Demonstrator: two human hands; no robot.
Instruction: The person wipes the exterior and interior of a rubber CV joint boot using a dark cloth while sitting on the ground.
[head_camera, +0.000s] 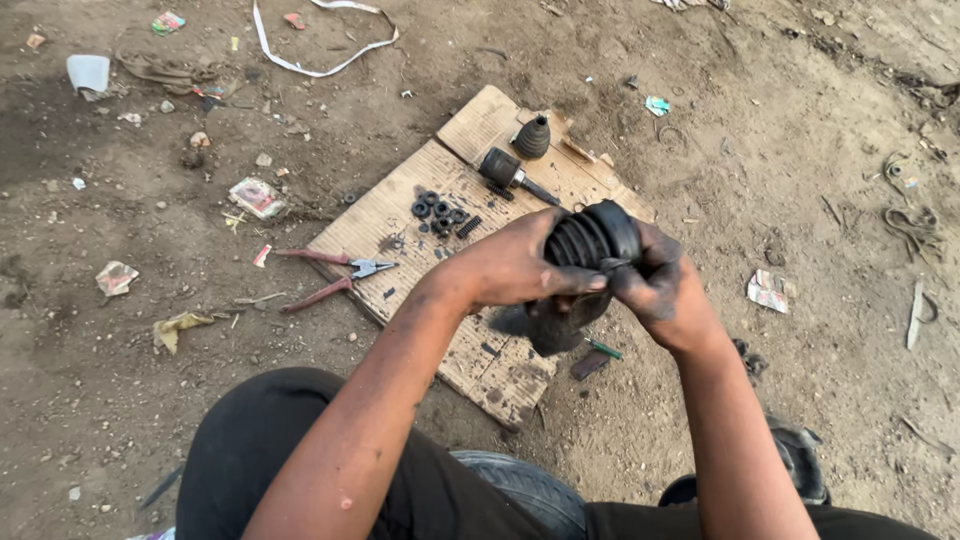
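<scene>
Both my hands hold a black ribbed rubber boot above a flat piece of cardboard on the dirt. My left hand wraps the boot's side from the left, fingers across its folds. From the right, my greasy right hand grips it, with a thin metal band pinched between the fingers. The boot's lower end is partly hidden behind my hands.
On the cardboard lie a smaller black cone-shaped boot, a metal joint with shaft, several small black rings and balls. Red-handled pliers rest at its left edge. A tyre sits by my knees. Litter dots the dirt.
</scene>
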